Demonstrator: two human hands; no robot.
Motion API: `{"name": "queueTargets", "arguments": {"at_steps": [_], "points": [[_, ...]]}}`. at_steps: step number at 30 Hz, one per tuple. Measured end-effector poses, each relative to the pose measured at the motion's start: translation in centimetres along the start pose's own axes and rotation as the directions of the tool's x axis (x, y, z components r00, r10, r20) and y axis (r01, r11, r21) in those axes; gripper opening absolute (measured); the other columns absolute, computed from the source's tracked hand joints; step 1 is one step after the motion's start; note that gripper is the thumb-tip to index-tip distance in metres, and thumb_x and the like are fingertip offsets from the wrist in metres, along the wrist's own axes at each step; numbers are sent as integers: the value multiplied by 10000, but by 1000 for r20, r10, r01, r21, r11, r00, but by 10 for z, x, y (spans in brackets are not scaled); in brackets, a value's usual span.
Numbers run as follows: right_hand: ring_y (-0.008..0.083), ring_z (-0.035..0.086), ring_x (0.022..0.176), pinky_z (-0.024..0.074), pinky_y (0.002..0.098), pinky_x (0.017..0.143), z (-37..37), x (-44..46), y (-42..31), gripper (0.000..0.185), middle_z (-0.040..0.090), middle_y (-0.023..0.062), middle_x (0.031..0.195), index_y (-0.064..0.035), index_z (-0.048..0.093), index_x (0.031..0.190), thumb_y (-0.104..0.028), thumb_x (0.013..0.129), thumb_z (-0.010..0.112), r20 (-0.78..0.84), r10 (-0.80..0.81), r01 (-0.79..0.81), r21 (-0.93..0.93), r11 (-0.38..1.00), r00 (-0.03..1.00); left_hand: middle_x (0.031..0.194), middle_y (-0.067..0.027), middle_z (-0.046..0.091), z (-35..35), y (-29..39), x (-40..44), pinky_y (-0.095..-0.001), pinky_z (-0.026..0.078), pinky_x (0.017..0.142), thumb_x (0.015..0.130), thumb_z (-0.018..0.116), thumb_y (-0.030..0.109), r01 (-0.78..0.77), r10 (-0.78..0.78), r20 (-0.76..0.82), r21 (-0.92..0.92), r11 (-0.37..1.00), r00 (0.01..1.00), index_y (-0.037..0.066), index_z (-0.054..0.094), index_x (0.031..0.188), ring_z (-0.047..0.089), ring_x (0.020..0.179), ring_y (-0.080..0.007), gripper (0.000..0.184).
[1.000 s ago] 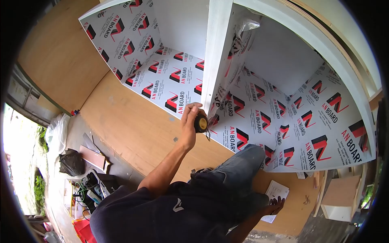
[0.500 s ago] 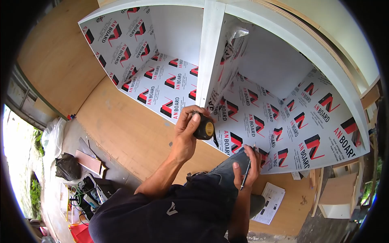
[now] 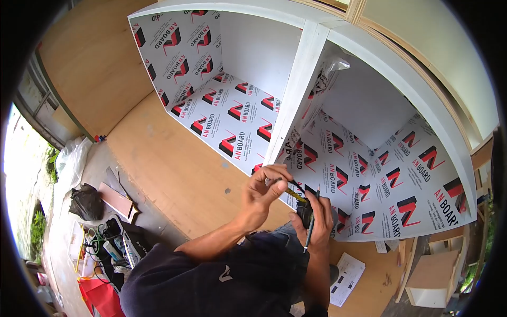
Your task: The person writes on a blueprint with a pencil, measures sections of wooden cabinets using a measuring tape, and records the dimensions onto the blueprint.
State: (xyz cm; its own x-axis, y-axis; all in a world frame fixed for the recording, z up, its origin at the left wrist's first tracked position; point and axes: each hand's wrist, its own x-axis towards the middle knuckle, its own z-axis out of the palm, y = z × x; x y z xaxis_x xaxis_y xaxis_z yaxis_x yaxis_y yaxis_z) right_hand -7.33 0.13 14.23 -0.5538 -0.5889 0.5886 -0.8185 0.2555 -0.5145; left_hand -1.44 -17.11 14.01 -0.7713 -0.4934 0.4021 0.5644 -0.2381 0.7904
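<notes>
My left hand point(image 3: 260, 198) pinches the end of a yellow blade point(image 3: 296, 196), which is drawn a short way out of a black tape measure point(image 3: 303, 212). The tape measure's case sits in my right hand point(image 3: 320, 219), partly hidden by the fingers. That same hand also has a dark pencil point(image 3: 309, 235) between its fingers, slanting downward. Both hands are in front of a white cabinet point(image 3: 299, 87), close to the lower end of its upright divider. Printed board film with red and black logos point(image 3: 235, 111) lines the cabinet's two compartments.
A printed sheet point(image 3: 347, 279) lies on the brown board point(image 3: 174, 158) beneath the cabinet. To the left are a black plastic bag point(image 3: 87, 203), a crate of tools and cables point(image 3: 119, 248) and a red bag point(image 3: 100, 296). A small wooden box point(image 3: 434, 274) stands at right.
The tape measure has passed from my left hand to my right, which keeps the pencil. My left hand now grips the drawn-out blade. The view has shifted slightly.
</notes>
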Motion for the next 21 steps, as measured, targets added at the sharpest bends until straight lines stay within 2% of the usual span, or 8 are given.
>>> {"name": "queueTargets", "arguments": {"at_steps": [1, 3, 5, 11, 15, 18, 20, 21], "points": [[404, 582, 983, 495, 479, 841, -11, -6, 6, 560, 565, 229, 1100, 45, 568, 1275, -259, 844, 758, 10, 44, -44, -10, 999, 999, 980, -90, 641, -11, 8, 13, -428, 451, 1027, 975, 652, 159, -40, 39, -70, -11, 999, 997, 16, 613, 966, 582, 1086, -214, 148], [442, 556, 1074, 467, 496, 915, -37, -26, 17, 513, 551, 244, 1174, 20, 566, 1297, -257, 888, 703, 37, 168, -162, -133, 978, 985, 962, -101, 618, -47, 34, 45, -391, 512, 907, 1025, 578, 239, -36, 33, -74, -38, 999, 997, 23, 589, 959, 618, 903, -199, 227], [459, 532, 1149, 434, 487, 993, -70, -51, 27, 457, 535, 272, 1229, 30, 559, 1316, -193, 925, 643, 22, 309, -303, -138, 943, 951, 946, -86, 613, -90, 55, 81, -332, 503, 812, 1040, 553, 238, -160, 182, -147, 145, 976, 972, 21, 591, 955, 619, 867, -189, 235], [403, 557, 1151, 430, 430, 992, -180, -141, 59, 336, 561, 260, 1230, 64, 556, 1301, -69, 1001, 485, 2, 374, -335, -440, 833, 927, 938, -101, 620, -283, 150, 233, -363, 510, 737, 1030, 574, 282, -216, 167, -439, -63, 974, 883, 33, 609, 943, 576, 773, -192, 267], [396, 567, 1143, 439, 434, 986, -208, -168, 59, 295, 559, 245, 1231, 55, 590, 1242, -74, 995, 492, -126, 488, -501, -317, 806, 864, 880, -92, 594, -375, 183, 306, -361, 491, 683, 1062, 490, 304, -268, 131, -590, -152, 951, 797, 33, 579, 949, 542, 716, -185, 306], [404, 572, 1119, 448, 439, 968, -194, -139, 43, 279, 566, 246, 1204, 64, 600, 1208, -70, 983, 501, -152, 584, -603, -229, 764, 798, 864, -80, 578, -333, 165, 319, -339, 470, 649, 1089, 386, 315, -321, 133, -612, -208, 924, 779, 16, 562, 1010, 530, 678, -183, 355], [407, 575, 1085, 464, 450, 938, -173, -90, 30, 268, 576, 240, 1171, 73, 610, 1179, -58, 960, 528, -52, 359, -345, -429, 835, 932, 856, -80, 561, -293, 141, 316, -331, 451, 635, 1101, 309, 313, -301, 121, -582, -224, 927, 805, 6, 541, 1058, 508, 654, -180, 388], [415, 579, 1047, 475, 459, 908, -159, -65, 23, 259, 592, 240, 1125, 68, 624, 1157, -53, 937, 559, -69, 326, -328, -366, 871, 943, 843, -76, 553, -266, 130, 311, -330, 447, 636, 1099, 309, 303, -285, 116, -607, -190, 940, 787, 3, 539, 1063, 503, 663, -179, 380]]}}
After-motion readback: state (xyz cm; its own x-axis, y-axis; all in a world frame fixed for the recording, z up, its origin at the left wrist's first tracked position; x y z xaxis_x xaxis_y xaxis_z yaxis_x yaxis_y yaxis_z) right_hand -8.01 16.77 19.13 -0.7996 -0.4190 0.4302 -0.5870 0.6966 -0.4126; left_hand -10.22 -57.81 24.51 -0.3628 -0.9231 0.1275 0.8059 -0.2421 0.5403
